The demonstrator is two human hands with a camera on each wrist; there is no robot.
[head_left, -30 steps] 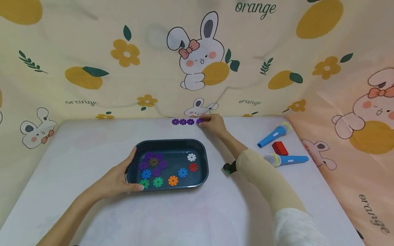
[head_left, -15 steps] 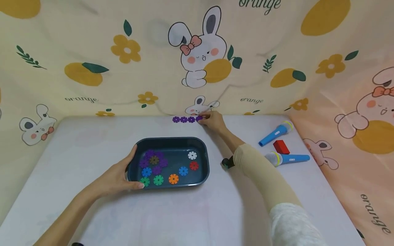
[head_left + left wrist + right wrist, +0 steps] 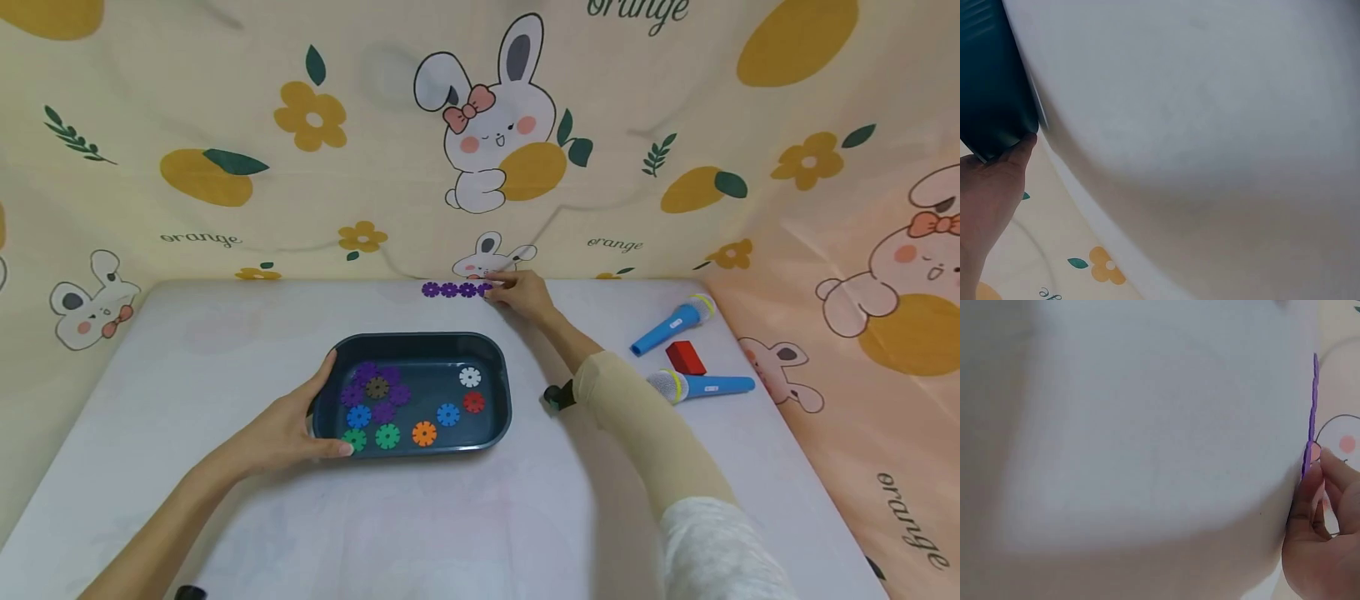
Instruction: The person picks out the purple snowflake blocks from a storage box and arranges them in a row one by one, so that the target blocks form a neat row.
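My left hand [image 3: 281,435] grips the left end of a dark blue-green tray [image 3: 427,362], thumb over the near rim. In the left wrist view the fingers [image 3: 1021,150] lie along the tray's corner. Inside it are notched plastic discs: a purple cluster [image 3: 384,412] with a brown disc [image 3: 377,387] on top, plus blue, green, orange [image 3: 424,433], red and white ones. At the table's back edge, my right hand [image 3: 525,294] pinches a purple disc [image 3: 483,290] at the right end of a row of purple discs [image 3: 448,290]. The right wrist view shows that row edge-on.
To the right lie two blue toy microphones [image 3: 663,330] with a red block [image 3: 686,358] between them. A patterned cloth [image 3: 300,192] rises behind the table [image 3: 420,525]. A dark object [image 3: 557,397] shows beside my right forearm.
My right hand has brought the end purple disc left, closing the gap to the other discs in the row. The left hand and tray have stayed put; the head view has shifted slightly.
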